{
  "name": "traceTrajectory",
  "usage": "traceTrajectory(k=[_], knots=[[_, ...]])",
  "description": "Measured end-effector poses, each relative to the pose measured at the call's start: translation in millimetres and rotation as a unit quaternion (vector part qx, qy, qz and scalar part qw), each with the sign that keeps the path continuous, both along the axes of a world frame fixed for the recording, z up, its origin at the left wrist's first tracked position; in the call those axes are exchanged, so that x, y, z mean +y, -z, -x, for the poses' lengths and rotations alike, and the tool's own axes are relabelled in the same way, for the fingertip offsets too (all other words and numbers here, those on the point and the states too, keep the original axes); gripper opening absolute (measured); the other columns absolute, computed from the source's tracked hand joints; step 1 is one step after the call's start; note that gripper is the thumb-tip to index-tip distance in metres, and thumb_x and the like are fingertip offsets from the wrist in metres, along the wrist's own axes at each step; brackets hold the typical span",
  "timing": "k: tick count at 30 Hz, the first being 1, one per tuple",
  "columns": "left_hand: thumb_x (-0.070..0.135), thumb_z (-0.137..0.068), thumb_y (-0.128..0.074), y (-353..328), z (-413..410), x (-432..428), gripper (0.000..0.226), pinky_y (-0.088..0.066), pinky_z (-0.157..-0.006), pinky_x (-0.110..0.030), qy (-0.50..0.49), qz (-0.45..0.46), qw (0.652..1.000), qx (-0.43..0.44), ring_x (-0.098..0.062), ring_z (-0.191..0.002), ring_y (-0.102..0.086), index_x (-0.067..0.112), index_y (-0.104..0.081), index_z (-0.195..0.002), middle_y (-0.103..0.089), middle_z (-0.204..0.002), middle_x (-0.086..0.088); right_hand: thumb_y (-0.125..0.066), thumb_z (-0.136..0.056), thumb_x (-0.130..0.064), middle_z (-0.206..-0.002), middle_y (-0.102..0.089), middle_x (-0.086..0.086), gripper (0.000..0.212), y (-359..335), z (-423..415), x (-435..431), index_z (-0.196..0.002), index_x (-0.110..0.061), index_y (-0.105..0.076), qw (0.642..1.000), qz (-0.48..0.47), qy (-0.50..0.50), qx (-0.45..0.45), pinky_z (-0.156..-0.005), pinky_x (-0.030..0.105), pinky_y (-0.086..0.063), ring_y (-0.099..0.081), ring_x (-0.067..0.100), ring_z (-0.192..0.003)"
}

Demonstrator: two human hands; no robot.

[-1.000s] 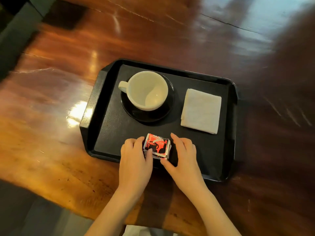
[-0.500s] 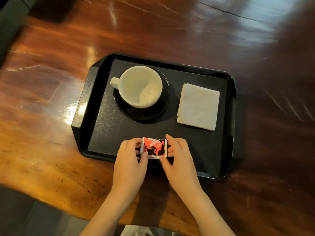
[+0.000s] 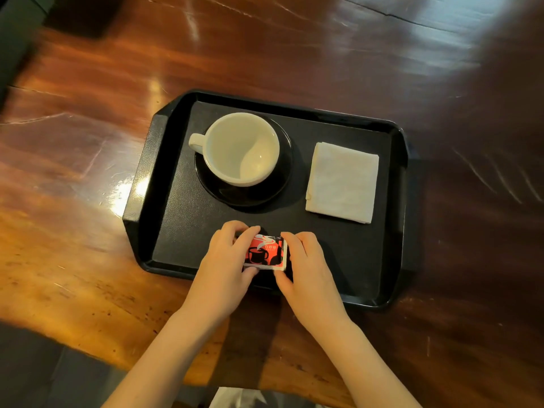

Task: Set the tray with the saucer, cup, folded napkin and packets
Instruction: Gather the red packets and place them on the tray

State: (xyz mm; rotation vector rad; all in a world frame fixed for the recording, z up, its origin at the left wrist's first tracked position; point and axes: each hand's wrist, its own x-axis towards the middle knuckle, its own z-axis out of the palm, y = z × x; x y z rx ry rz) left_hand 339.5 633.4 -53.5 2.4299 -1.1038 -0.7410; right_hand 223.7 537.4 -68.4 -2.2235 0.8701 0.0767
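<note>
A black tray (image 3: 164, 184) lies on the wooden table. On its left half a white cup (image 3: 241, 148) stands on a black saucer (image 3: 273, 189), handle to the left. A folded white napkin (image 3: 343, 182) lies flat on the tray's right half. At the tray's near edge sits a small stack of red-and-black packets (image 3: 265, 254) with a cup picture. My left hand (image 3: 226, 260) pinches the stack's left side, fingers over its far edge and thumb at the near edge. My right hand (image 3: 306, 266) grips its right side the same way.
The glossy brown table (image 3: 88, 231) spreads all around the tray, with its near edge just below my forearms. A dark grey floor shows at the bottom left. Something pale (image 3: 235, 399) lies at the bottom edge, between my arms.
The packet stack was tilted one second ago and now lies squarer to the tray's edge between both hands. The view has shifted slightly; cup, saucer and napkin stay put.
</note>
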Motion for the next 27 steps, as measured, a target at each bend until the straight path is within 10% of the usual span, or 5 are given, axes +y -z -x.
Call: traceTrajectory(k=[27], knots=[[0.020, -0.086, -0.063, 2.0, -7.1, 2.5, 0.071, -0.038, -0.101, -0.028, 0.084, -0.018, 0.996, -0.038, -0.014, -0.129, -0.032, 0.021, -0.024, -0.146, -0.034, -0.142, 0.000, -0.064, -0.085, -0.017, -0.139, -0.034, -0.007, 0.073, -4.4, -0.3, 4.9, -0.143, -0.030, -0.022, 0.994, -0.085, 0.063, 0.020, -0.093, 0.020, -0.046, -0.047, 0.010, -0.122]])
